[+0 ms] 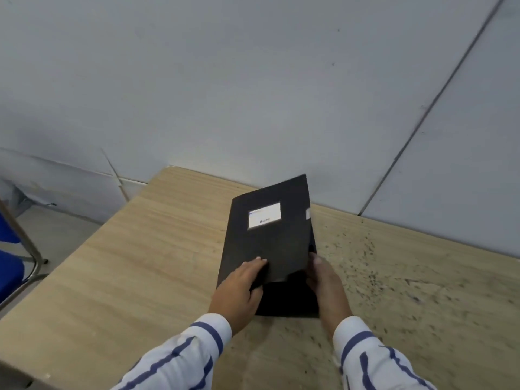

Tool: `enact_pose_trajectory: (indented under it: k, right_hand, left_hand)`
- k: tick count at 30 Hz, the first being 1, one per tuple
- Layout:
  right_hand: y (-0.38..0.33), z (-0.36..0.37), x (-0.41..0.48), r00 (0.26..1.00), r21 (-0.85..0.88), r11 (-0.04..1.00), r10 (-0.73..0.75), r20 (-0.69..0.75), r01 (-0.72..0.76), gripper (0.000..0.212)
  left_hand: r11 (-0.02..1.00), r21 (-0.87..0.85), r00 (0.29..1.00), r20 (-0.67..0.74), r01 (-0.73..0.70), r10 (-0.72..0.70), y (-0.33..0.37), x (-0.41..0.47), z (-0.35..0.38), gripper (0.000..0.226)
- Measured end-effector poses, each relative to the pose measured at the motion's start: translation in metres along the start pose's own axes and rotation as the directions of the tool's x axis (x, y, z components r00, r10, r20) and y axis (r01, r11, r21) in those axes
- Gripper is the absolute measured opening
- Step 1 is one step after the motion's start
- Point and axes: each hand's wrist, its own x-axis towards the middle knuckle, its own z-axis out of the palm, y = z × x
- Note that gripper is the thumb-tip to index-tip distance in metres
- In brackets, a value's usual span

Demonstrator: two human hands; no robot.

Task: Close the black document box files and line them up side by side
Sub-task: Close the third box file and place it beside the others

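Observation:
One black document box file [264,243] with a white label near its far end lies on the wooden table [140,263]. Its cover is slightly raised at the near end, and a dark gap shows beneath it. My left hand [239,294] rests on the cover's near left corner, fingers on top and thumb along the edge. Against the file's right side, my right hand [323,282] holds the box, fingertips touching the cover's right edge. A small white clasp tab sticks out at the far right edge. No second file is in view.
A grey wall panel [253,94] stands right behind the table's far edge. To the far left, beside the table, a blue chair [11,266] with a metal frame stands on the floor. Dark specks mark the table's right part [394,277].

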Motion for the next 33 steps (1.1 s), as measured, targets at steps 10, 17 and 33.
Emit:
enact_pose_trajectory:
  k: [10, 17, 33]
  right_hand:
    - [-0.015, -0.024, 0.022, 0.994, -0.185, 0.979, 0.069, -0.085, -0.083, 0.046]
    - [-0.018, -0.022, 0.026, 0.993, -0.412, 0.907, 0.048, -0.111, -0.090, 0.041]
    - [0.012, -0.006, -0.009, 0.988, -0.706, 0.703, 0.154, 0.025, -0.092, 0.065]
  left_hand:
    - [0.907, 0.410, 0.947, 0.317, -0.092, -0.047, -0.001, 0.019, 0.021, 0.050]
    - [0.851, 0.497, 0.905, 0.420, -0.169, -0.066, -0.001, 0.021, 0.021, 0.056]
    - [0.913, 0.074, 0.913, 0.048, 0.402, -0.406, -0.034, 0.016, 0.012, 0.077]
